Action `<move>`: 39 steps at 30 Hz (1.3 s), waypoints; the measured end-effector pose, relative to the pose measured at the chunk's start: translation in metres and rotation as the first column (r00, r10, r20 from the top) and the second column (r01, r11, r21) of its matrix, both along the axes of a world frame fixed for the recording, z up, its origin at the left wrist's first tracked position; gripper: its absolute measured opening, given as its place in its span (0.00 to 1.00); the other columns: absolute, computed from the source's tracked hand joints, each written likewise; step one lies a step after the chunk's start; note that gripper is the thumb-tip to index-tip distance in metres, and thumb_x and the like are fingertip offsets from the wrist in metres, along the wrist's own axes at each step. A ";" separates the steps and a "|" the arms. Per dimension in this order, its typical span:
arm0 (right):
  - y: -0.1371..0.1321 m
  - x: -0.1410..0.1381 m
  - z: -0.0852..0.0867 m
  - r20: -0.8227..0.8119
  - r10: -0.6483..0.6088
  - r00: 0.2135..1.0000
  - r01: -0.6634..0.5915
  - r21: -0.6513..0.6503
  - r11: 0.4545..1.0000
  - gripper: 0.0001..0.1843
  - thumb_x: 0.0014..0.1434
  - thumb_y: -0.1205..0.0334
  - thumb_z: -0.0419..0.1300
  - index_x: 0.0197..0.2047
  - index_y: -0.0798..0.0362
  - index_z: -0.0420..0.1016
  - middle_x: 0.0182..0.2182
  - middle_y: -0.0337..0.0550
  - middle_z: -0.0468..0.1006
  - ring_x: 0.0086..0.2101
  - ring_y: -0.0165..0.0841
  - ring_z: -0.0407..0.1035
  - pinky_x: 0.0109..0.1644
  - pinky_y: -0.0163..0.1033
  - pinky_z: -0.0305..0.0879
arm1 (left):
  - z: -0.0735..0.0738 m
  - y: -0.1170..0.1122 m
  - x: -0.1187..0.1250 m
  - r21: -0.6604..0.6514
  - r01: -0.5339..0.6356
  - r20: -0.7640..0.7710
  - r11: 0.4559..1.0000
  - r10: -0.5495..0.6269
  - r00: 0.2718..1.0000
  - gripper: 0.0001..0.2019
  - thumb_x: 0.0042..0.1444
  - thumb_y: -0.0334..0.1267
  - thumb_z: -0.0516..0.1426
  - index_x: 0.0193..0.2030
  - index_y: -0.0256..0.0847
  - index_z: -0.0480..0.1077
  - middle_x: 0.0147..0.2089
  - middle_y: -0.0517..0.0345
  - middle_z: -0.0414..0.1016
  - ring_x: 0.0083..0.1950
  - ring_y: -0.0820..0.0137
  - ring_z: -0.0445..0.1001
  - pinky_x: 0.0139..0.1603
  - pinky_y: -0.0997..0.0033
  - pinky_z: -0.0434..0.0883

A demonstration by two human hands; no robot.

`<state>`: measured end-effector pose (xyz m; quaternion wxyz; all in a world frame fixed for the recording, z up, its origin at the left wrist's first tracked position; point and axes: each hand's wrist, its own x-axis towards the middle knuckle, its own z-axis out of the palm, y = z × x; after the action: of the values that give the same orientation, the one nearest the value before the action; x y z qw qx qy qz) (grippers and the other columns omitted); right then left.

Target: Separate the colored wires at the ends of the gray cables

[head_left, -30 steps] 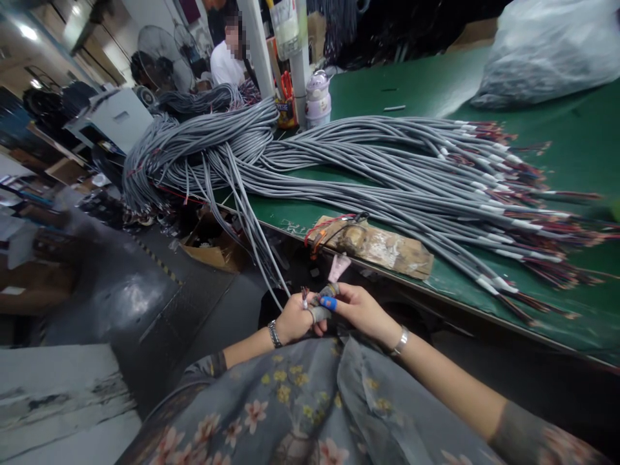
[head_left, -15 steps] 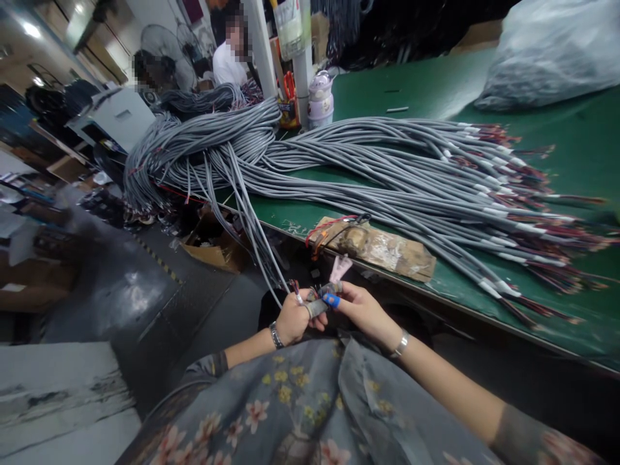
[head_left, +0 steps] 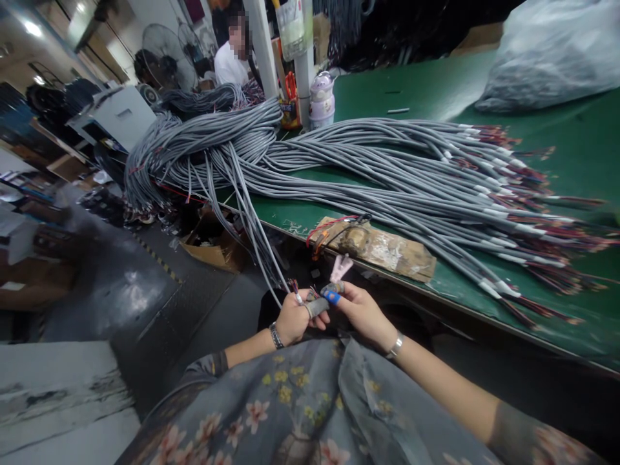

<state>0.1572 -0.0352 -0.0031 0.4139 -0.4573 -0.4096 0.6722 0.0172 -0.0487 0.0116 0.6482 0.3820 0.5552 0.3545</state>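
Note:
In front of my body, my left hand (head_left: 294, 318) is closed around the end of a grey cable (head_left: 264, 248), and thin coloured wires (head_left: 296, 290) stick out above its fingers. A grey wrap covers a digit of this hand. Close beside it, my right hand (head_left: 357, 309) is closed in a pinch at the wire tips, with blue tape around its thumb. Beyond the right fingertips a pale pink forked piece (head_left: 341, 267) juts out; whether the hand grips it is unclear. What lies between the right fingers is too small to make out.
A green table (head_left: 484, 84) carries a large heap of grey cables (head_left: 387, 161) with stripped ends. At its near edge lies a taped wooden block (head_left: 387, 250) with wires. A plastic bag (head_left: 557, 58), a lilac container (head_left: 321, 100), a floor carton (head_left: 213, 242) and a seated person (head_left: 230, 64) are around.
My right hand has shifted slightly, its fingertips drawing a little away from the left hand's wrapped digit. The left hand keeps its hold and place. In the background, a dark head near the fan is gone.

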 end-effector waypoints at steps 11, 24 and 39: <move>0.001 0.002 0.002 -0.019 0.005 1.000 -0.006 -0.032 0.999 0.23 0.37 0.43 0.71 0.24 0.53 0.72 0.18 0.35 0.69 0.20 0.27 0.58 0.27 0.36 0.54 | -0.003 0.000 -0.001 0.010 -0.071 -0.008 0.997 0.071 0.997 0.16 0.39 0.49 0.62 0.22 0.38 0.65 0.18 0.58 0.71 0.15 0.77 0.66 0.16 0.79 0.53; 0.003 0.000 -0.002 -0.085 -0.045 0.995 0.035 -0.113 0.993 0.21 0.36 0.46 0.72 0.22 0.53 0.72 0.16 0.33 0.68 0.19 0.26 0.57 0.26 0.36 0.53 | -0.005 0.002 -0.001 0.040 -0.126 0.026 0.991 0.125 0.992 0.16 0.40 0.49 0.62 0.23 0.38 0.65 0.18 0.59 0.72 0.14 0.76 0.67 0.15 0.79 0.52; 0.002 -0.005 0.004 -0.036 -0.010 0.999 0.005 -0.126 0.992 0.26 0.32 0.40 0.71 0.22 0.53 0.69 0.14 0.32 0.66 0.19 0.24 0.55 0.25 0.34 0.50 | -0.006 -0.001 -0.002 0.034 -0.096 0.004 0.995 0.096 0.995 0.18 0.40 0.51 0.62 0.22 0.38 0.64 0.18 0.59 0.72 0.15 0.76 0.67 0.16 0.79 0.52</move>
<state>0.1520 -0.0334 0.0014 0.3942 -0.4715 -0.3570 0.7035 0.0156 -0.0495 0.0059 0.6245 0.3657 0.5660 0.3949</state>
